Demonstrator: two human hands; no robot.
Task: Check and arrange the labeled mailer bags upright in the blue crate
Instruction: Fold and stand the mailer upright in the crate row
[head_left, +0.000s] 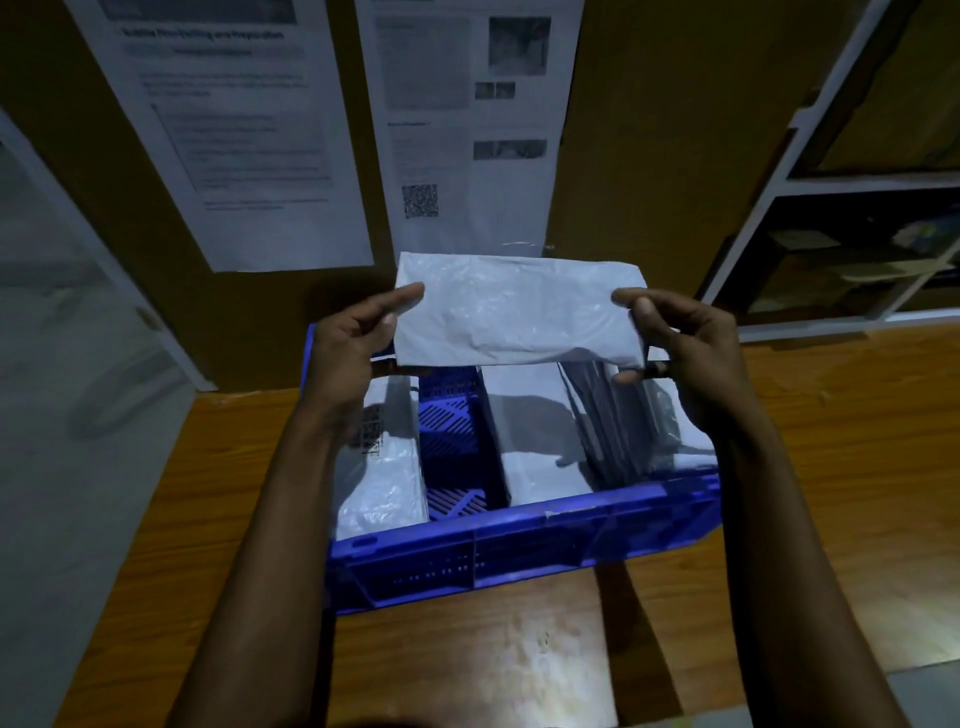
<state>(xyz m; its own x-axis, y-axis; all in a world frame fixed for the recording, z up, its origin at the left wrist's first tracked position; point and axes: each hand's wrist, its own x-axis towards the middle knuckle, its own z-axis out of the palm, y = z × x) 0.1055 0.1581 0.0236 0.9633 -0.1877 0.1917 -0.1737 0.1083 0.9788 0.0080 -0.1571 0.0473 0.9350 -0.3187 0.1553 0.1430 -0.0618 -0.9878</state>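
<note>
I hold a white mailer bag (514, 312) flat and level above the far side of the blue crate (519, 540). My left hand (353, 338) pinches its left edge, and my right hand (675, 332) pinches its right edge. Inside the crate a white mailer bag with a printed label (379, 467) stands at the left. Another white bag (535, 447) leans in the middle, with darker grey bags (613, 421) upright at the right. A bare strip of crate floor shows between the left and middle bags.
The crate sits on a wooden table (841, 493) against a brown wall with two printed sheets (467, 130) taped up. White shelving (831, 176) with boxes stands at the right. A pale door or panel (62, 364) is at the left.
</note>
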